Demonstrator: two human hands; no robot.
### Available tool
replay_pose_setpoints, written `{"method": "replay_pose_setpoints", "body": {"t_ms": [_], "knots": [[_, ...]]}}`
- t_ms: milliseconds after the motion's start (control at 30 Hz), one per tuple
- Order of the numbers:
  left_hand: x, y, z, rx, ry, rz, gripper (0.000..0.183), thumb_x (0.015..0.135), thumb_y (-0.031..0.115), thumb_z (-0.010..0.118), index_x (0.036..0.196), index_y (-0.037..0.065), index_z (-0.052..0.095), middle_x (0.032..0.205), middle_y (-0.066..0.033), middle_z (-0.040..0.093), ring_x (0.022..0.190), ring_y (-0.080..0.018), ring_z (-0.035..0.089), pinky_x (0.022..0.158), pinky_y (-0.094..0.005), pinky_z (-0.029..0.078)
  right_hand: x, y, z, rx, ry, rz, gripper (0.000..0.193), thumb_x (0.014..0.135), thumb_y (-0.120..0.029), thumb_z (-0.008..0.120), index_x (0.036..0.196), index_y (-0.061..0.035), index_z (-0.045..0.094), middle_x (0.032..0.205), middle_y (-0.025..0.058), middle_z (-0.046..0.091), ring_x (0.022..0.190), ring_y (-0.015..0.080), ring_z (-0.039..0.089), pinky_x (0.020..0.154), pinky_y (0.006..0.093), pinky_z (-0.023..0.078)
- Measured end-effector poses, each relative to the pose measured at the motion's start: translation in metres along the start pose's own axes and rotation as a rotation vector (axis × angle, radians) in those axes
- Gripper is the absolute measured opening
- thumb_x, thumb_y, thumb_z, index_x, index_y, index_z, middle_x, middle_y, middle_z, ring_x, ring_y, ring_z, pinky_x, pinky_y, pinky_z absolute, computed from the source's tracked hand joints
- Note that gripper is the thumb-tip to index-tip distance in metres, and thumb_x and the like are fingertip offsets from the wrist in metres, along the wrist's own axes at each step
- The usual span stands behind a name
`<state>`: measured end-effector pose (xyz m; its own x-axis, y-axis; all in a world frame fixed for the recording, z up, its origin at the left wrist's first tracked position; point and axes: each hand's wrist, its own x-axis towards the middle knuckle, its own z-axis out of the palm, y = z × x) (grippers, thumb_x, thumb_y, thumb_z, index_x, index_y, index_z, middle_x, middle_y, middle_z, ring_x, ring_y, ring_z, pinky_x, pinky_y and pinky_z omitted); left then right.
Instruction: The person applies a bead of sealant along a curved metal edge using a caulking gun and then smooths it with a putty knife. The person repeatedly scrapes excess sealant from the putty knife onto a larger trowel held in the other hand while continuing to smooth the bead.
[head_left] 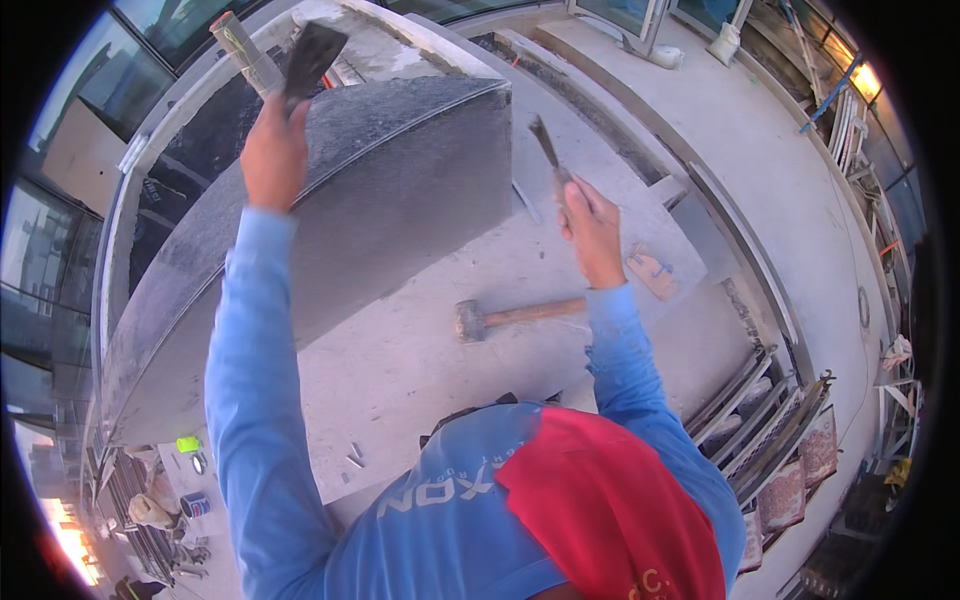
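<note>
A wide-bladed scraper (314,58) is in the upper left of the frame, its dark, flat blade pointing to the top edge. Its long axis runs steeply up from the fist, leaning a little to the right. The left hand (274,155) is closed around its handle, palm side hidden. Whether the blade touches anything behind it, I cannot tell.

A narrow-bladed tool (546,145) stands just above the center of the frame, its dark tip pointing up and to the left, its long axis slanting that way from the hand. The right hand (592,230) grips its handle with curled fingers.

Between and behind the two hands, a dark grey curved block (400,210) sweeps from the upper center down to the left, its rim bowed. A pale cylinder (245,58) tilts beside the scraper at upper left.

Near the middle, a mallet (525,314) lies on the pale floor (400,390), head to the left, wooden handle running right toward the right sleeve (622,340). A tan piece (652,272) lies just right of the right wrist.

Farther out, metal bars (775,425) are stacked at lower right; a bright green item (188,443) and a blue can (195,504) sit at lower left. Red cloth (620,490) covers part of the blue shirt (440,530) at bottom center.
</note>
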<state>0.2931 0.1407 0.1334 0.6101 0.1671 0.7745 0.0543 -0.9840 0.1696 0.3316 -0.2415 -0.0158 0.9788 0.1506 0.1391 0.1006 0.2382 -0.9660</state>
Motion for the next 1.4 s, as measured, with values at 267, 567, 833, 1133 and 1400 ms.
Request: {"method": "replay_pose_setpoints", "body": {"t_ms": [267,567,833,1133,1400], "knots": [[0.009,-0.042,0.071,0.263,-0.111,0.018,0.027,0.104,0.032,0.056,0.127,0.018,0.057,0.109,-0.0143,0.068,0.095,-0.0410,0.070,0.077,-0.0539,0.055,-0.025,0.006,-0.045,-0.150,0.207,0.045,0.046,0.106,-0.032,0.060,0.135,0.0030,0.064,0.096,0.0046,0.066,0.067,0.0056,0.053,0.054,0.0220,0.041],[0.003,-0.033,0.064,0.236,-0.244,0.003,0.026,0.103,0.032,0.056,0.122,0.015,0.055,0.111,-0.0111,0.069,0.099,-0.0377,0.070,0.078,-0.0526,0.055,0.024,-0.005,0.023,-0.167,0.133,-0.125,0.045,0.106,-0.028,0.061,0.136,0.0047,0.062,0.095,0.0048,0.066,0.067,0.0060,0.052,0.055,0.0217,0.041],[0.004,-0.030,0.063,0.235,-0.265,0.026,0.026,0.103,0.033,0.056,0.121,0.014,0.056,0.113,-0.0108,0.069,0.100,-0.0374,0.070,0.078,-0.0524,0.055,0.049,0.001,0.036,-0.376,0.058,-0.329,0.042,0.107,-0.025,0.060,0.140,0.0016,0.062,0.092,0.0029,0.064,0.069,0.0068,0.051,0.059,0.0228,0.043],[0.002,-0.032,0.067,0.268,-0.183,-0.020,0.029,0.104,0.033,0.056,0.127,0.016,0.056,0.117,-0.0106,0.069,0.101,-0.0380,0.070,0.079,-0.0510,0.056,0.073,0.005,0.026,-0.568,0.097,-0.448,0.038,0.106,-0.024,0.061,0.136,-0.0014,0.066,0.095,0.0076,0.063,0.085,0.0139,0.056,0.080,0.0273,0.046],[0.001,-0.031,0.068,0.312,-0.144,-0.037,0.029,0.104,0.033,0.057,0.126,0.015,0.058,0.117,-0.0106,0.069,0.101,-0.0379,0.070,0.077,-0.0494,0.057,0.074,0.020,0.051,-0.518,0.173,-0.467,0.034,0.104,-0.021,0.063,0.134,-0.0042,0.068,0.102,0.0116,0.067,0.090,0.0188,0.060,0.085,0.0307,0.048]]}}
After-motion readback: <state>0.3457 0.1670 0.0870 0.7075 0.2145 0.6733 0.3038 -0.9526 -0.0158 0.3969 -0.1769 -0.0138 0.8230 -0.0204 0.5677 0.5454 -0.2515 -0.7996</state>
